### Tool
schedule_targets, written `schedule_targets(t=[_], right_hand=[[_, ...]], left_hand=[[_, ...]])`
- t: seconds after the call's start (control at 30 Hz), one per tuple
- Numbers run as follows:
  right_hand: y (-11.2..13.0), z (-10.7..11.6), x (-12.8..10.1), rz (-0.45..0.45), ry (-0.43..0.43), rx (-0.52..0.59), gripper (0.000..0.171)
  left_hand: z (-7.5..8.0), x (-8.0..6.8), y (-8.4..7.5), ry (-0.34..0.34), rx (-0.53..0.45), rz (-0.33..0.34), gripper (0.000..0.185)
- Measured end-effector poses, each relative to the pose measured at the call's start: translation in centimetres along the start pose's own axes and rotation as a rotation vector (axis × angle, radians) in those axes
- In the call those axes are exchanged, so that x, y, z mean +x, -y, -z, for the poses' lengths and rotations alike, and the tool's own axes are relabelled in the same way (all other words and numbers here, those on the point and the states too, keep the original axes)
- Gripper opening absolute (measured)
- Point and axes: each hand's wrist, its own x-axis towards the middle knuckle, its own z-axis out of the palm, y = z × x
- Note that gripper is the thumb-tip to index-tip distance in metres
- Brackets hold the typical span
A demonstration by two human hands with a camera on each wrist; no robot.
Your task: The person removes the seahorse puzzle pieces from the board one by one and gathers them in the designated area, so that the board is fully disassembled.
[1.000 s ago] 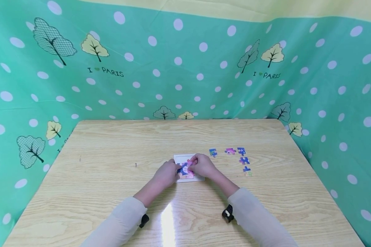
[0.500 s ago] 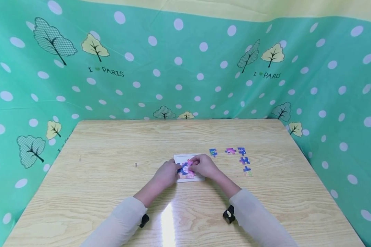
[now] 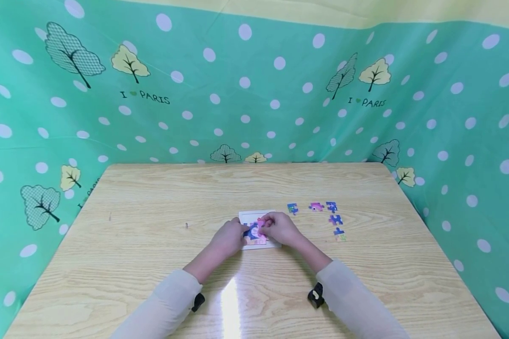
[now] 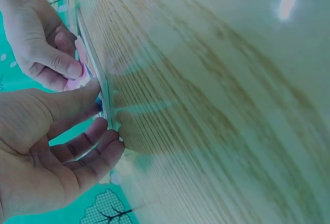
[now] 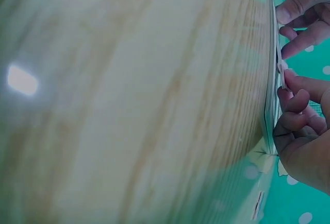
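Both hands grip one pink piece (image 3: 260, 223) over one puzzle tray (image 3: 247, 216); five loose pieces (image 3: 331, 207) lie right.

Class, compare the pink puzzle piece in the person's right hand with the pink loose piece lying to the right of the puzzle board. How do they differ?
The held pink piece is pinched by the right hand over the puzzle board; the loose pink piece lies untouched on the table. The held one is partly hidden by fingers; the loose one shows fully. Both are pink.
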Motion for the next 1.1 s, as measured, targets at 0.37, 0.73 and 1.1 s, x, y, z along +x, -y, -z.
schedule_targets(t=[0.37,0.73,1.1], right_hand=[[-0.46,-0.27,-0.14,0.033,-0.028,0.005,0.021],[-0.79,-0.19,-0.21,0.089,-0.048,-0.016,0.016],[-0.7,-0.2,-0.45,0.119,-0.053,-0.026,0.011]], left_hand=[[0.07,0.0,0.02,0.0,-0.022,0.007,0.035],[0.23,-0.01,-0.08,0.001,-0.047,0.019,0.036],[0.18,0.05,-0.08,0.006,-0.046,0.022,0.035]])
